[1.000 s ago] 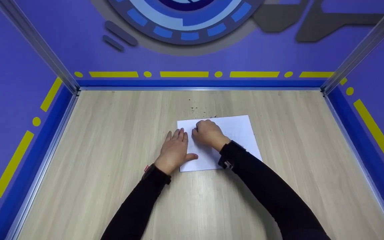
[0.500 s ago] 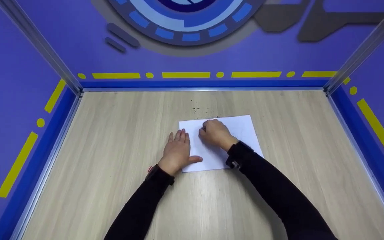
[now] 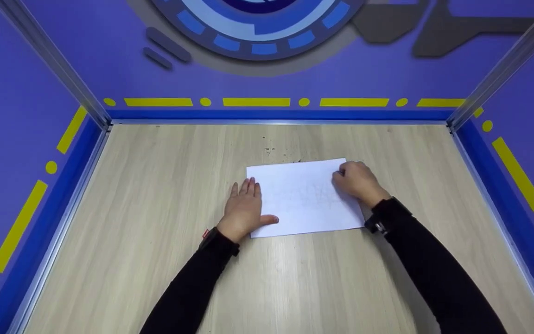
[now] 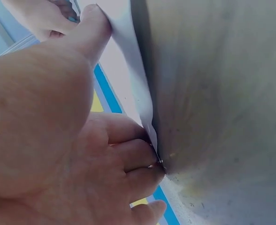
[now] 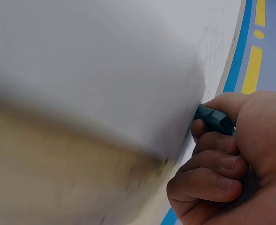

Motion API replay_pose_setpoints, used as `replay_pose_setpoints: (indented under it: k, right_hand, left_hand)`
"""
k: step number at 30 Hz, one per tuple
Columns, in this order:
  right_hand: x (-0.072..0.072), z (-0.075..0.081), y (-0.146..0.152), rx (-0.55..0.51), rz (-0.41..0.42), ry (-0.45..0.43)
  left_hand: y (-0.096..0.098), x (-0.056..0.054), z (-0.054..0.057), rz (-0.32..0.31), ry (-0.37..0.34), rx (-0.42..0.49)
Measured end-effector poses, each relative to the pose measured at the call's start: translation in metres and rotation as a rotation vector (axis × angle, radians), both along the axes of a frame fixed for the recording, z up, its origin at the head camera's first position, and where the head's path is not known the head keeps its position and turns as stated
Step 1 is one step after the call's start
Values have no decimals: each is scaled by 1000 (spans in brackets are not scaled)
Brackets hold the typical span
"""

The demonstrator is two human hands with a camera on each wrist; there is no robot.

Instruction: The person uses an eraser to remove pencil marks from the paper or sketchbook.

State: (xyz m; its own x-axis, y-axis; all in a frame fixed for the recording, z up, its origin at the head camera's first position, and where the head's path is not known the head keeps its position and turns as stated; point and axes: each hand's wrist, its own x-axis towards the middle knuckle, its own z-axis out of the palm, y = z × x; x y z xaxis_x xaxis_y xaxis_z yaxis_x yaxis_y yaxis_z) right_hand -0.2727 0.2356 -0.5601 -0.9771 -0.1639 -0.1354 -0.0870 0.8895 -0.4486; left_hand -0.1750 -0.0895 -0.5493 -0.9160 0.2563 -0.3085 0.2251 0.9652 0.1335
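Note:
A white sheet of paper (image 3: 295,215) lies on the wooden table, with faint grey marks (image 3: 313,195) across its middle. My left hand (image 3: 243,211) rests along the sheet's left edge, fingers extended and thumb out over the paper. At the upper right corner, my right hand (image 3: 357,181) is bent over the sheet. In the right wrist view it pinches a small dark teal eraser (image 5: 215,119) between thumb and index finger, the other fingers curled in. The eraser is mostly hidden by the hand in the head view.
Dark crumbs (image 3: 269,149) are scattered on the table (image 3: 179,162) beyond the sheet's far edge. Blue and purple panels with yellow dashes, such as the back wall (image 3: 267,83), enclose the table at the back and both sides.
My right hand has moved right with the eraser, from the sheet's left half to its right edge, uncovering the faint marks. My left hand stays in place on the paper.

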Motion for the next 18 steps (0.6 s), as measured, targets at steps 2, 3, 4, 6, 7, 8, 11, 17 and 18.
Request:
replay_pose_setpoints:
  k: [2, 3, 4, 6, 7, 8, 11, 17, 18]
  right_hand:
    - [0, 0, 5, 12, -5, 0]
    - [0, 0, 6, 19, -5, 3]
    - [0, 0, 7, 23, -4, 4]
    - [1, 1, 7, 28, -5, 8]
    - [1, 2, 7, 31, -5, 10]
    - [1, 2, 7, 35, -5, 12]
    - [1, 1, 7, 39, -8, 9]
    - [2, -1, 6, 29, -12, 2]
    - [2, -1, 6, 25, -11, 1]
  left_hand:
    - [0, 0, -1, 2, 8, 5]
    - [0, 0, -1, 1, 12, 9]
    - [0, 0, -2, -1, 15, 11]
    - [-1, 0, -2, -7, 20, 23]
    - [-2, 0, -2, -9, 21, 28]
    - [-2, 0, -2, -12, 19, 30]
    - [-4, -1, -1, -16, 17, 34]
    - [-8, -1, 0, -13, -2, 52]
    - [-8, -1, 0, -11, -1, 55]
